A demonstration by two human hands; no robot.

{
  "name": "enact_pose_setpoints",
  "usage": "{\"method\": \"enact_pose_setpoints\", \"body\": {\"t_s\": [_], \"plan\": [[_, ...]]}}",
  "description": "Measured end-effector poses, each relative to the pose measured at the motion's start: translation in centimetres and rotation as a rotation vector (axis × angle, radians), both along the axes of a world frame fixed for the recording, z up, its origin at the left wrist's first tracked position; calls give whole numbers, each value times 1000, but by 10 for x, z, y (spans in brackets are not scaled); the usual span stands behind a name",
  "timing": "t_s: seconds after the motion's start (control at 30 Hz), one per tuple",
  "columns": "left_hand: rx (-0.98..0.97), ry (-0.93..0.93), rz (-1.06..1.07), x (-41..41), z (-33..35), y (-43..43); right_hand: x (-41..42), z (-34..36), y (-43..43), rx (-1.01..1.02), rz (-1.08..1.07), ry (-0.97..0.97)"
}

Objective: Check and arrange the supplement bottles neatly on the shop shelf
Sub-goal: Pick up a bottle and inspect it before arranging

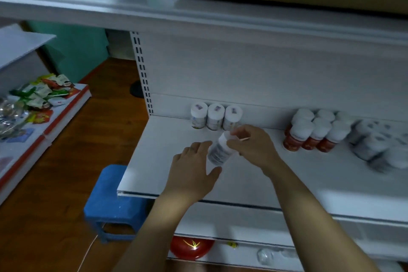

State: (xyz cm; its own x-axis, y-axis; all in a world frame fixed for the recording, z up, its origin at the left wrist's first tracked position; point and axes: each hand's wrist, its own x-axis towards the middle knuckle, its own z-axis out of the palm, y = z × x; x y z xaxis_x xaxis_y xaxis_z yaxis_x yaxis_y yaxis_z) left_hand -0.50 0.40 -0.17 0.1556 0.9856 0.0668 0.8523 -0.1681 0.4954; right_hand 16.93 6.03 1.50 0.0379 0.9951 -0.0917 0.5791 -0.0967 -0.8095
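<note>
Right hand (251, 147) curls round the cap end of a tilted supplement bottle (218, 152), its body slanting to seven o'clock against the flat-fingered left hand (193, 169).

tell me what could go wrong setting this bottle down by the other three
The tilted white bottle is pinched near its cap by the right hand, the left hand only loosely beside it, so it might slip. Set down carelessly, it could topple the three white-capped bottles right behind it.

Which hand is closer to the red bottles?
Right. The right hand grips the tilted white bottle, just left of the red-labelled bottles; the left hand is farther left, beside that bottle.
</note>
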Motion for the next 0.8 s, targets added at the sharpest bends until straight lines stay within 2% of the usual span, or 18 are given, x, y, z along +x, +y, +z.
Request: {"method": "enact_pose_setpoints", "body": {"t_s": [0.33,0.67,0.8], "plan": [[-147,-507,-239,26,38,-32,49,56,-81,106,-73,285],[-11,-469,-373,71,62,-86,75,68,-129,139,67,476],[32,-517,-329,83,62,-100,84,65,-138,140,80,563]]}}
